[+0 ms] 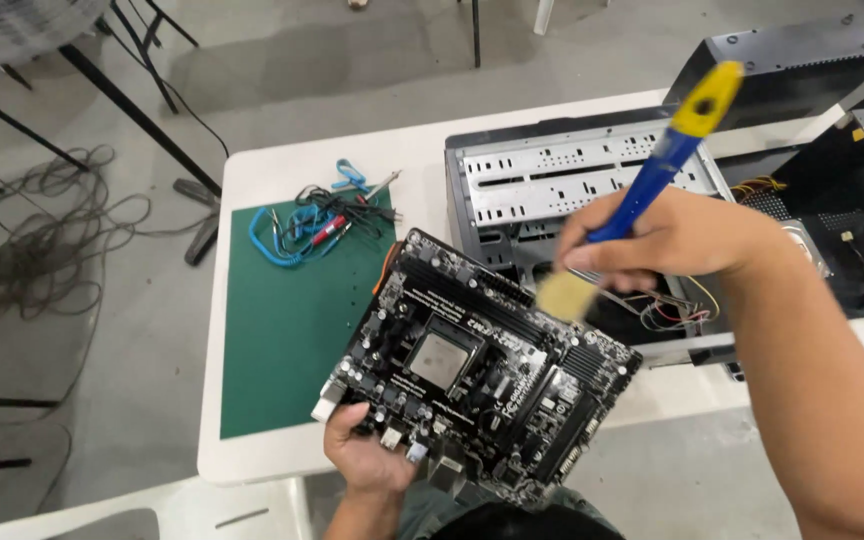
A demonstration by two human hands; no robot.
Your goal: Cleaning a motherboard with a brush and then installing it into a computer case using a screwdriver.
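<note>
Grey floor surrounds the white surface. My left hand grips the motherboard by its near edge, above the surface's front; my right hand clasps a blue-handled brush, bristles just beside the board's top edge. Dusting seems underway; next calls for light strokes.

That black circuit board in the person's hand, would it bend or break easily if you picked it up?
The board probably stays stiff: the left hand holds one edge and it juts out flat. Its many small raised parts look fragile. It seems light, since one hand carries it.
</note>
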